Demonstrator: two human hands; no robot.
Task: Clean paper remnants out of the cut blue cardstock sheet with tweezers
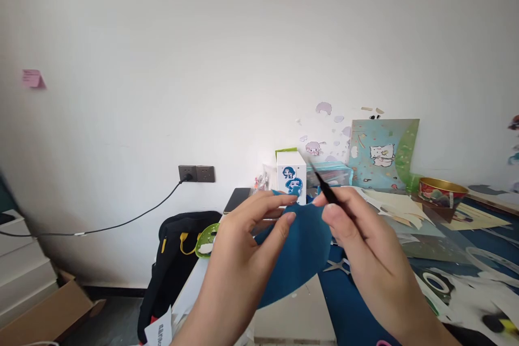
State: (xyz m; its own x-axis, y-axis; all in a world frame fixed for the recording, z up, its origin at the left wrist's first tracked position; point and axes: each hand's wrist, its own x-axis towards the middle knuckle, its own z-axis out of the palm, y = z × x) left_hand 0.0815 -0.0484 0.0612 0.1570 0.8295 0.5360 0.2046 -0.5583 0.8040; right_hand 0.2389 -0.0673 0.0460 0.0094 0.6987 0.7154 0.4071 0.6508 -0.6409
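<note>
Lower centre: the left hand (251, 248) pinches a partly cut blue sheet (300, 248); the right hand (365, 248) grips a dark pen-like tool (327, 190). Remaining work is unclear.

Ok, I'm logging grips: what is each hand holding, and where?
Left hand: blue sheet, pinched near its upper edge. Right hand: black pointed tool, gripped behind its thin tip.

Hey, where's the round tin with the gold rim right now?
In the head view, the round tin sits on the right, just right of the blue-and-green picture sheet against the wall.
</note>
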